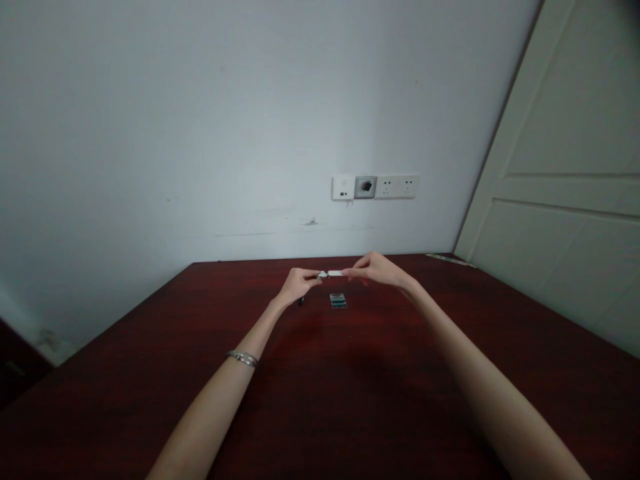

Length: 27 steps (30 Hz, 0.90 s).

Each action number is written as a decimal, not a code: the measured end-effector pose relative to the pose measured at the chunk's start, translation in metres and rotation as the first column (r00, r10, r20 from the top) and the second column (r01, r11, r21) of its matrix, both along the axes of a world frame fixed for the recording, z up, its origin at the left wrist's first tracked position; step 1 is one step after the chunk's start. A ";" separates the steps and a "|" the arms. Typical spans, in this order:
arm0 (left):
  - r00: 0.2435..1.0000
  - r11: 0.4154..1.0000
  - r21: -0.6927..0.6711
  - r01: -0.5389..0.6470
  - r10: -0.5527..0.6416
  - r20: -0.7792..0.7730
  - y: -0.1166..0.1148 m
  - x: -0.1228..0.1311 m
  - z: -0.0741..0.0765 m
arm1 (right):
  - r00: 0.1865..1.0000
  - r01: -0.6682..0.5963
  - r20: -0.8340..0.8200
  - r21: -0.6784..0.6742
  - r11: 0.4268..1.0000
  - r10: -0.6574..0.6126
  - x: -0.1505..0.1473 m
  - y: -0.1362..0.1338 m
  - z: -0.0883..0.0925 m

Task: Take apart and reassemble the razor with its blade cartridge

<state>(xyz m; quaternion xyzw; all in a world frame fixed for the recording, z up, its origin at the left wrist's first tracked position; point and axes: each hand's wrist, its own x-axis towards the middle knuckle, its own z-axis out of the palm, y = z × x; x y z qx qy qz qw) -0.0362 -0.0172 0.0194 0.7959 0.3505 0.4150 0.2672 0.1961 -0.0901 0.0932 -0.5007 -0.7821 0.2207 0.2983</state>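
My left hand point(295, 286) pinches a small whitish piece with dark details point(322, 275); it is too small to name. Opposite it, my right hand point(379, 269) is closed on the end of a thin white strip point(335, 273). The two pieces meet end to end, or nearly so, above the far part of the table; whether they are joined I cannot tell. Just below them on the tabletop lies a small flat clear case with green in it point(338, 302). A small dark object point(301, 301) shows under my left hand, mostly hidden.
The dark red wooden table point(320, 400) reaches back to a pale wall. Wall sockets point(397, 187) and a grey plate point(365, 187) sit above its far edge. A pale panelled door point(565, 200) stands at the right. A narrow strip point(450, 260) lies at the back right corner.
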 end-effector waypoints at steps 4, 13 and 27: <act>1.000 1.000 0.014 -0.012 0.011 0.014 0.000 -0.001 0.001 | 1.000 0.021 0.007 -0.003 1.000 -0.021 0.002 -0.002 0.002; 0.999 0.998 0.051 0.032 -0.031 -0.020 -0.006 0.004 0.005 | 0.998 -0.069 -0.004 0.013 0.998 0.070 -0.022 -0.002 0.002; 0.999 0.998 0.057 -0.002 0.004 -0.043 -0.006 0.002 0.007 | 0.996 -0.094 0.004 0.004 0.996 0.094 -0.021 -0.004 0.006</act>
